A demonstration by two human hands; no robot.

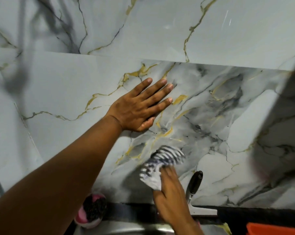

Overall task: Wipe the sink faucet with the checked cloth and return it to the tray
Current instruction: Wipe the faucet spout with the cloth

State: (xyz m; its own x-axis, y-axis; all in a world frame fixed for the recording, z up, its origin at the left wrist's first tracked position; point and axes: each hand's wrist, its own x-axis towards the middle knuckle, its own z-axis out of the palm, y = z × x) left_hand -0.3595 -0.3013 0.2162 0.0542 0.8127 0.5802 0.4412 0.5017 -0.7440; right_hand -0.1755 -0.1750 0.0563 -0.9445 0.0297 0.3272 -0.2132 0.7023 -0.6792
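My left hand [141, 106] lies flat on the marble wall, fingers spread, holding nothing. Lower down, my right hand [170, 199] grips the checked cloth [162, 161], a blue-and-white bunch that is blurred with motion. The cloth sticks up from my fist in front of the wall, above the sink rim [126, 229]. The faucet is hidden behind the cloth and my right hand. No tray is clearly visible.
A squeegee with a dark handle [195, 184] leans against the wall right of my hand. A pink holder with a dark scrubber [92, 211] sits at the sink's back left. An orange object [275, 228] shows at the bottom right. A white cabinet corner [279, 102] overhangs on the right.
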